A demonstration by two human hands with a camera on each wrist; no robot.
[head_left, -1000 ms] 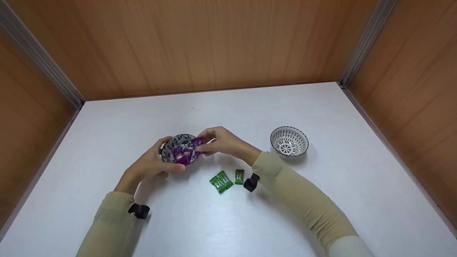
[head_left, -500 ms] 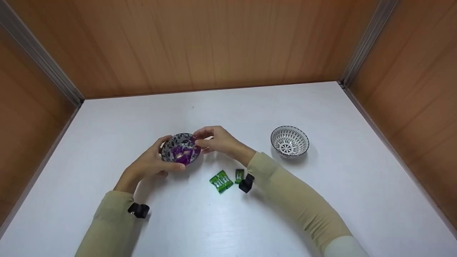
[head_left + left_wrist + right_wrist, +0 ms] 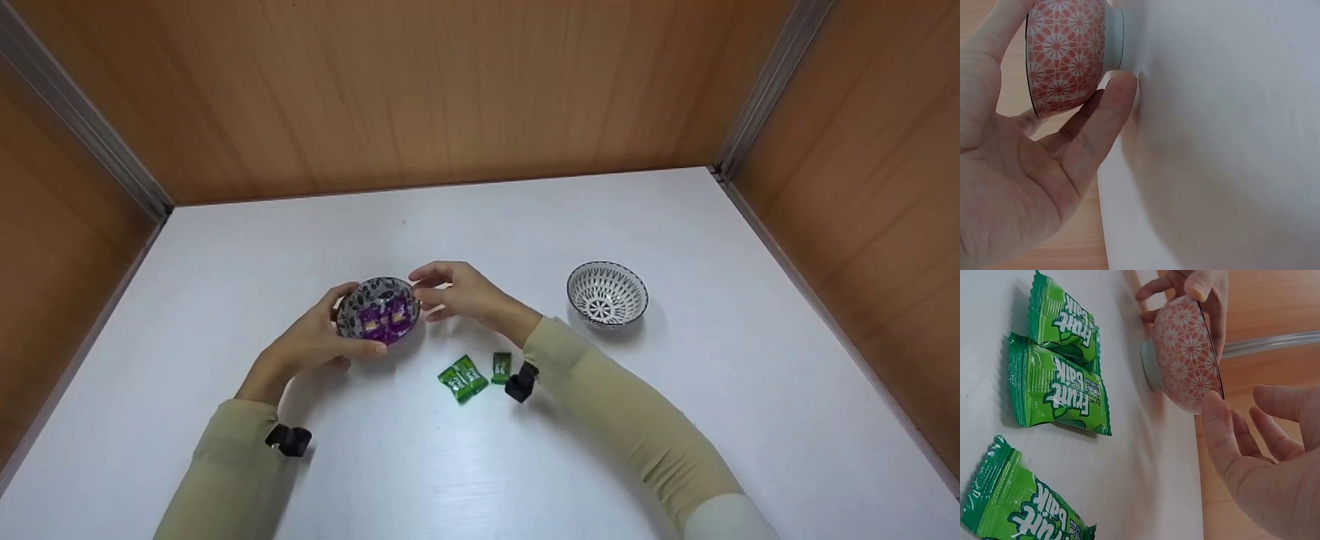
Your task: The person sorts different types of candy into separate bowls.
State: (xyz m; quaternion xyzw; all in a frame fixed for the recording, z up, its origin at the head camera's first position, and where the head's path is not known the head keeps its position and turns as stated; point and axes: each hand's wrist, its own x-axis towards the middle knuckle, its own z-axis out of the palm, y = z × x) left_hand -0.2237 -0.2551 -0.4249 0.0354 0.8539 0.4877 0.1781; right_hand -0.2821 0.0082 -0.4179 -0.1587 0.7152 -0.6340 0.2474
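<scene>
In the head view my left hand (image 3: 319, 337) holds a small patterned bowl (image 3: 361, 295), thumb at the near rim and fingers round the far side. Several purple-wrapped candies (image 3: 387, 319) lie in it. Both wrist views show the bowl's outside (image 3: 1182, 349) as red with white flowers, above a pale foot. My right hand (image 3: 469, 294) is just right of the rim, with loosely bent fingers and nothing between them. Two green candies (image 3: 463, 379) lie side by side on the table, and a third green candy (image 3: 501, 366) lies right of them, close to the right wrist's camera.
A second bowl (image 3: 606, 289), white with dark dashes inside, stands on the white table (image 3: 450, 480) to the right. Wood-look panels (image 3: 450, 90) close off the back and both sides. A black wrist camera (image 3: 289, 439) sits on the left sleeve.
My right hand has let go of a purple candy, which now lies in the held bowl with the others. The fingers have opened and come off slightly. My left hand keeps its hold.
</scene>
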